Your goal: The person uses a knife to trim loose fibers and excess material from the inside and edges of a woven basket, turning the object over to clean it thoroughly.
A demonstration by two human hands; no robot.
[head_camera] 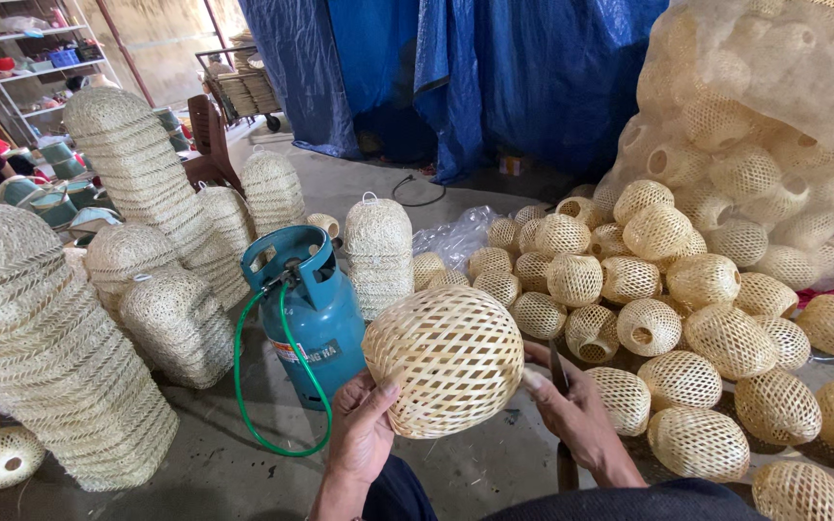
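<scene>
Between both hands: woven bamboo ball [446,359], pale, open lattice; left hand [361,434] fingers gripping it, right hand [576,410] clasping tool.

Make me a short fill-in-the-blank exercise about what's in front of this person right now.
1. The left hand grips a woven bamboo ball from ____.
2. The hose on the gas cylinder is coloured ____.
3. The right hand holds a thin dark ____.
4. The tarp behind is ____.

Missing words: below; green; tool; blue
</scene>
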